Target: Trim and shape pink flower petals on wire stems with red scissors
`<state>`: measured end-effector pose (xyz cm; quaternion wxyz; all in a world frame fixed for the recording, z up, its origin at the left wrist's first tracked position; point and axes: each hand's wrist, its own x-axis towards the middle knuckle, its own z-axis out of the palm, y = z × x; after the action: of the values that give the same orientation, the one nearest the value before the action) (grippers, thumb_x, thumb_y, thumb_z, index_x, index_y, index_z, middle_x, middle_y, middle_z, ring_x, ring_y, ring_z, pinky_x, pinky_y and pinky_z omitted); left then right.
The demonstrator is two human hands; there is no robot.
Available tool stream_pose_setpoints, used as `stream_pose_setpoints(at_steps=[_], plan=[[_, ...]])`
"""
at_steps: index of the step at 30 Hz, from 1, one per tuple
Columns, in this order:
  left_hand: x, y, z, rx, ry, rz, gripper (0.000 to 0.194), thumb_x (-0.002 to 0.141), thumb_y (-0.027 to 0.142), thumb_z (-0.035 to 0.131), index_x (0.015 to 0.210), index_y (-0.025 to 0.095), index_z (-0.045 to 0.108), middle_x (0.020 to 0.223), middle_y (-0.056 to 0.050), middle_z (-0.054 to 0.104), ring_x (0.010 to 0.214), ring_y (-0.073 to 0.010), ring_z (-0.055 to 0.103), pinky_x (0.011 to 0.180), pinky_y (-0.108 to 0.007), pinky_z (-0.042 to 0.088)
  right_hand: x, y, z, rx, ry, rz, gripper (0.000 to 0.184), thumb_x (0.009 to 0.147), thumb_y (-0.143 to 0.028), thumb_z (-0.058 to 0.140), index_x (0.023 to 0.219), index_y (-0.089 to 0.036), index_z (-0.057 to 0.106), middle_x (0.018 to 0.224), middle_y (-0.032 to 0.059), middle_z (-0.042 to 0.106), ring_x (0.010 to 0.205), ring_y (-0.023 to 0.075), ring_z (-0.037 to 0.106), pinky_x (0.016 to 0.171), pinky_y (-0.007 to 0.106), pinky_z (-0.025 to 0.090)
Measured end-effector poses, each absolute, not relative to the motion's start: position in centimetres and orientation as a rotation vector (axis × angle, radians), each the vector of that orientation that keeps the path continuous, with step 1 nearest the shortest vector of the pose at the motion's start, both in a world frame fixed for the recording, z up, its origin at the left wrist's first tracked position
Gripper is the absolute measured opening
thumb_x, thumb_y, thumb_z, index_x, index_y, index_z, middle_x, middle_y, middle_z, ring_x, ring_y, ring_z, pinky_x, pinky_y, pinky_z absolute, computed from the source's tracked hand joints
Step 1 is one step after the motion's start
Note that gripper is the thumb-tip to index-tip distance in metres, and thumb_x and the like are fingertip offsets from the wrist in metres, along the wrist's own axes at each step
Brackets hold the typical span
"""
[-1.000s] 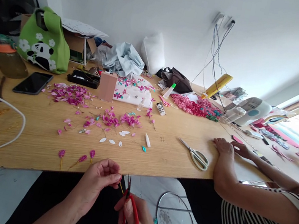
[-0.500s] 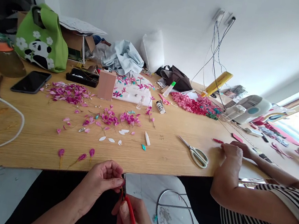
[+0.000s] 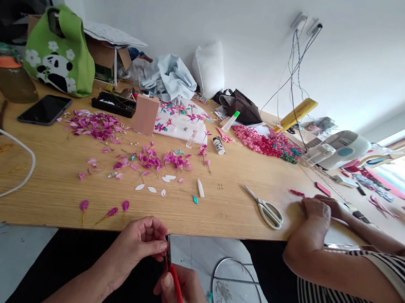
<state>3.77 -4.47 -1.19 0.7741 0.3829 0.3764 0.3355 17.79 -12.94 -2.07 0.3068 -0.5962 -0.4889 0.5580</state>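
My left hand (image 3: 139, 245) is just below the table's front edge, fingers pinched together on a small piece I cannot make out. My right hand (image 3: 184, 300) grips red-handled scissors (image 3: 173, 282), whose closed blades meet the left fingertips. Three pink petals on stems (image 3: 109, 211) lie on the wooden table (image 3: 43, 186) just above my left hand. More pink petals (image 3: 93, 126) and small white petal shapes (image 3: 152, 189) are scattered across the middle.
A person in a striped top sits at the right, forearm (image 3: 314, 228) on the table beside pale-handled scissors (image 3: 265, 209). A green panda bag (image 3: 60, 56), phone (image 3: 44, 109), white cable (image 3: 10, 149), glue bottles, brown block (image 3: 145, 114) and a pink flower pile (image 3: 262, 142) stand farther back.
The scissors' blades closed against my left fingertips, and the thin yellow stem seen there earlier no longer shows. The neighbour's hand shifted slightly right on the table.
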Motion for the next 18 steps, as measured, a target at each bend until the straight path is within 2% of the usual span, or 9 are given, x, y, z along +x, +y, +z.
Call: stream_pose_setpoints(at_steps=[8, 18], plan=[[3.73, -4.5, -1.47, 0.812, 0.82, 0.728, 0.019, 0.065, 0.018, 0.074, 0.077, 0.014, 0.059, 0.068, -0.001, 0.061, 0.063, -0.0137, 0.055, 0.062, -0.027, 0.047, 17.84, -13.36, -1.3, -1.67, -1.299, 1.466, 0.071, 0.08, -0.079, 0.035, 0.078, -0.011, 0.056, 0.053, -0.0021, 0.043, 0.05, 0.0107, 0.044, 0.046, 0.02, 0.032], [3.82, -4.47, -1.31, 0.811, 0.831, 0.739, 0.018, 0.065, 0.017, 0.073, 0.078, 0.014, 0.059, 0.068, -0.001, 0.061, 0.062, -0.0135, 0.056, 0.062, -0.027, 0.047, 17.6, -12.9, -1.54, -1.663, -1.278, 1.493, 0.071, 0.076, -0.081, 0.037, 0.07, -0.013, 0.053, 0.049, -0.0034, 0.039, 0.043, 0.0091, 0.039, 0.04, 0.019, 0.029]])
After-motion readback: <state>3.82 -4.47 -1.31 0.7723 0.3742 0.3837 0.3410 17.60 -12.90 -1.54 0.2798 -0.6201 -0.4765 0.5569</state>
